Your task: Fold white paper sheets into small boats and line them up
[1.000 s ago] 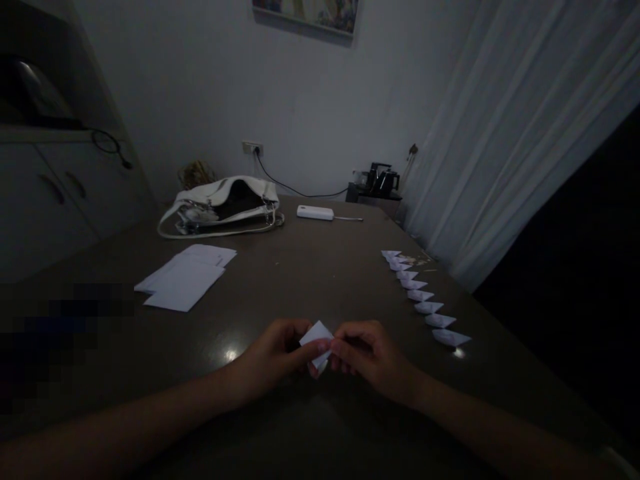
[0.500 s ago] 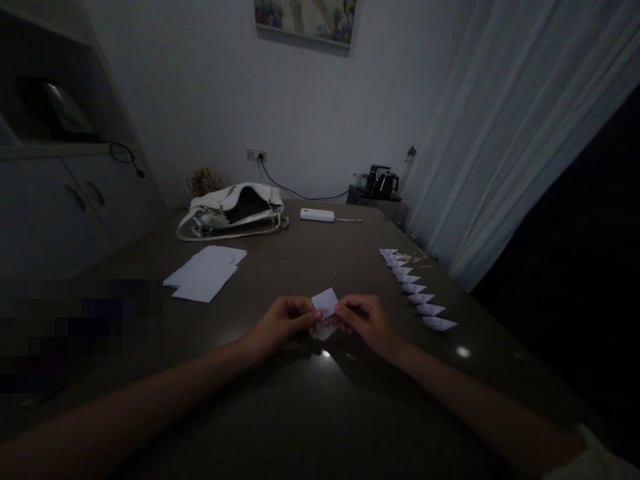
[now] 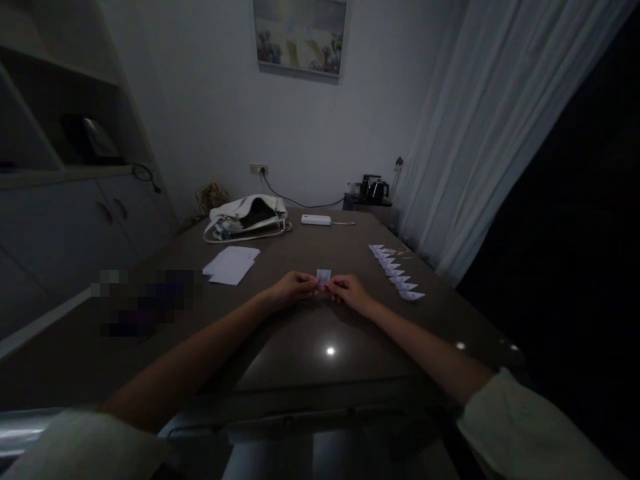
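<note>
A small folded piece of white paper (image 3: 324, 275) is pinched between both hands above the middle of the dark table (image 3: 300, 363). My left hand (image 3: 295, 288) is closed on its left side, thumb and fingers near the lower corner. On the right side my right hand (image 3: 349, 291) grips it the same way. The fingertips hide the paper's lower edge. To the right, several folded paper boats (image 3: 400, 280) stand in a slanting row. A stack of white paper sheets (image 3: 231, 265) lies to the left of my left hand.
A white handbag (image 3: 247, 217) lies at the back left of the table. Beside it is a white oblong device (image 3: 316, 220) with a strap. Small thin bits (image 3: 400, 253) lie by the far boats. A black kettle (image 3: 377, 191) stands beyond the table's far end.
The view has tilted up and back, so the table's near edge now shows. The folded paper, still in both hands, is turned from a slanted to a squarer, more upright position.
</note>
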`<state>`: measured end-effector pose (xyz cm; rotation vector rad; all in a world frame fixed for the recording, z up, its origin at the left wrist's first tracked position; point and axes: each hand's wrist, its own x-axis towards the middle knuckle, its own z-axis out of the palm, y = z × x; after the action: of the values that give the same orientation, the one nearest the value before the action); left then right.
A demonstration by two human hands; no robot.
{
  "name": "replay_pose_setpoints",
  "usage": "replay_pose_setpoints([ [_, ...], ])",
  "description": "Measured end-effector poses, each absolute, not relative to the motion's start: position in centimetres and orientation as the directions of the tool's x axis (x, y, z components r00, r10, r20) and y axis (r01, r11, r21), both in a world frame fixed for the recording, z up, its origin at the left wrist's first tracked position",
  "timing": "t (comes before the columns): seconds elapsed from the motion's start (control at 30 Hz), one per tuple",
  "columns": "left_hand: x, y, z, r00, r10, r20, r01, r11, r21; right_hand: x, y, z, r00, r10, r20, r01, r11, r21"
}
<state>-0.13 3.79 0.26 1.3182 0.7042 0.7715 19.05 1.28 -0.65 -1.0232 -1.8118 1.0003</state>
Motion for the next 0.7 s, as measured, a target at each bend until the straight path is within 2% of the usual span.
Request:
replay_pose_setpoints([
  [0.37, 0.3, 3.6, -0.9, 0.476, 0.874, 0.096, -0.038, -0.089, 0.995, 18.7, 1.0, -0.4, -0.280, 0.924, 0.260, 0.277, 0.337, -0.900],
  [0.7, 0.6, 3.1, -0.8, 0.396, 0.898, 0.192, 0.122, -0.259, 0.958, 18.6, 1.0, -0.3, -0.245, 0.940, 0.238, 0.331, 0.312, -0.891],
])
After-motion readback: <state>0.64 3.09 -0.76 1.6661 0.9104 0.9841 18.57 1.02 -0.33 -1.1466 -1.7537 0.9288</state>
